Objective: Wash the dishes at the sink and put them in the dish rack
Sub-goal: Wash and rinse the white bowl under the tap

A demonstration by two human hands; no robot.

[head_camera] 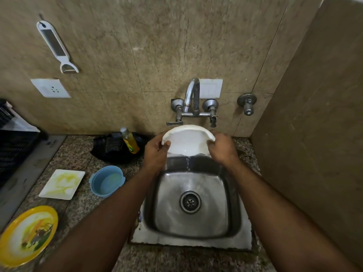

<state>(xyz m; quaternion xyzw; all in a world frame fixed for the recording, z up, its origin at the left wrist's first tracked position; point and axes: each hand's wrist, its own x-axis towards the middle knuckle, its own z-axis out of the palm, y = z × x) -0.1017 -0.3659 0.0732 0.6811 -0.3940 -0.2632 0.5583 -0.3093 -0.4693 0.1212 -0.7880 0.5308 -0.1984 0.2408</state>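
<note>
1. Head view: two bare hands hold a white bowl point(187, 141) tilted over the far edge of a steel sink point(193, 205), directly below a wall-mounted tap point(193, 95).
2. The left hand point(157, 152) grips the bowl's left rim, thumb curled over the edge; the right hand point(222, 149) clasps the right rim, fingers wrapped round it.
3. A thin trickle of water point(188, 163) runs from the bowl's low edge into the basin, above the drain point(190, 202).
4. To the left on the speckled stone tabletop point(78, 154), a blue bowl point(107, 181) sits just beside the sink, with a white square plate point(62, 184) smeared yellow farther left.
5. A yellow round plate point(27, 235), stained with food, lies near the left edge, well apart from the sink.
6. A bottle of yellow dish liquid point(129, 141) leans on a black cloth point(114, 148) against the far wall.
7. A dark rack point(13, 152) shows at the far left edge, partly cut off.
8. On the wall hang a white grater-peeler point(56, 46) and a socket plate point(50, 88).
</note>
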